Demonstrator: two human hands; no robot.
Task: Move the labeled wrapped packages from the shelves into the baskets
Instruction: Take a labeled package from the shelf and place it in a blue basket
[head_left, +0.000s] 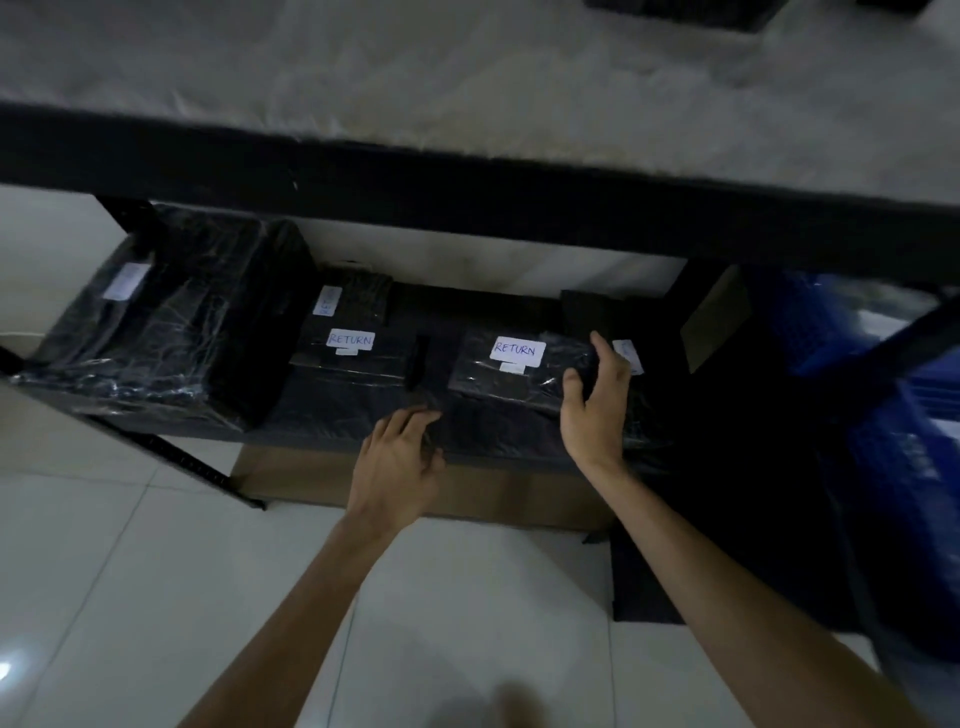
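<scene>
Several black wrapped packages lie on the low shelf. A package labelled RETURN sits right of centre; my right hand grips its right end, thumb on the near side and fingers over the top. My left hand rests at the shelf's front edge by that package's near left corner, fingers curled against the wrap. Another RETURN package lies to the left, with a smaller labelled package behind it. A large wrapped box with a white label fills the shelf's left end.
A blue plastic basket stands to the right of the shelf. A thick upper shelf board overhangs the packages. A flat cardboard sheet lies under the shelf on the white tiled floor. A labelled package sits behind my right hand.
</scene>
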